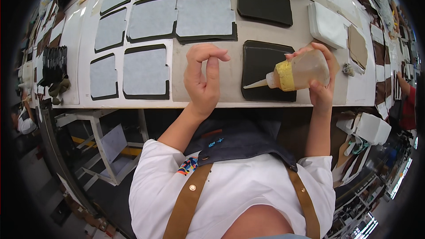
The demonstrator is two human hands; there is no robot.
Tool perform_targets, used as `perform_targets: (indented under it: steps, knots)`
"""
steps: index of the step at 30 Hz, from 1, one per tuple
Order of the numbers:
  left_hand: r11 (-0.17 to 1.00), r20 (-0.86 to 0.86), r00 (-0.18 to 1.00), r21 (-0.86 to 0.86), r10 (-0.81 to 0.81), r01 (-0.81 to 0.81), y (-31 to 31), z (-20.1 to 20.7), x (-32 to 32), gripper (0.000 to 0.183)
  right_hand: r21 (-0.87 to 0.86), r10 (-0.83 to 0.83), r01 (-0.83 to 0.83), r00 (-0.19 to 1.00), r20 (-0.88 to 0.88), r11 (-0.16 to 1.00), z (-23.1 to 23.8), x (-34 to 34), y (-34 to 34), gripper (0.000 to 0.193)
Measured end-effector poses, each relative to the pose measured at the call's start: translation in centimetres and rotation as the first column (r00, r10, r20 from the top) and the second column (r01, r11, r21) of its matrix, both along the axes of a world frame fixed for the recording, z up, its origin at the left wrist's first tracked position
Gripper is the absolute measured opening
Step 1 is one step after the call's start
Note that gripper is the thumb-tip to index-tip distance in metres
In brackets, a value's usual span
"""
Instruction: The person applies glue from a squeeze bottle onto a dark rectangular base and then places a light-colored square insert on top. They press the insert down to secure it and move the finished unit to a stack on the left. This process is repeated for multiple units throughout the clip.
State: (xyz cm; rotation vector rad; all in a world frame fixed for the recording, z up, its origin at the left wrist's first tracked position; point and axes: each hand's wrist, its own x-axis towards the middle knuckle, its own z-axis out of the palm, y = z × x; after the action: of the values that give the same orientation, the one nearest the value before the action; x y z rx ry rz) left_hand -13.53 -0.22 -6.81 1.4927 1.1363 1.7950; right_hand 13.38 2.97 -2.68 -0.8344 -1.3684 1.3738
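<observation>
My right hand grips a translucent squeeze bottle with yellow tape round its neck. The bottle lies tilted on its side, its thin nozzle pointing left over a black rounded-corner panel near the table's front edge. Whether the nozzle tip touches the panel, I cannot tell. Left of that panel, my left hand is raised with fingers curled in and the index finger bent above the thumb; nothing shows in it. Black-edged pieces with pale grey faces lie in rows farther left.
Another black panel lies farther back, beside a stack of white sheets and brown card pieces. A bundle of black strips sits at the table's left end. The table's front edge runs just before me. Other people are at both sides.
</observation>
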Motion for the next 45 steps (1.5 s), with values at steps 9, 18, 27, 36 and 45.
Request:
perform_targets:
  steps: [9,18,27,36,45]
  knots:
    - [1.0,0.021,1.0,0.003,-0.015,0.015,0.0,0.1,0.2,0.017,-0.353,-0.279,0.076,0.774,-0.568,0.932,-1.8,4.0,-0.2,0.098]
    - [1.0,-0.008,1.0,0.002,-0.027,0.027,0.0,0.0,0.1,0.018,-0.024,-0.462,0.464,0.874,-0.151,0.886,0.0,7.6,2.2,0.09]
    - [0.999,-0.032,0.999,-0.018,-0.028,0.028,0.0,0.2,0.4,0.02,0.135,-0.431,0.423,0.901,0.039,0.896,-0.3,7.7,3.0,0.1]
    - [0.999,-0.01,1.0,-0.04,-0.027,0.026,0.1,0.2,0.7,0.016,0.159,-0.403,0.39,0.913,0.061,0.907,-0.2,7.7,3.0,0.098]
    - [0.999,-0.049,0.998,-0.045,-0.031,0.029,0.0,0.1,0.5,0.019,0.122,-0.421,0.409,0.902,0.097,0.904,0.3,7.8,1.7,0.107]
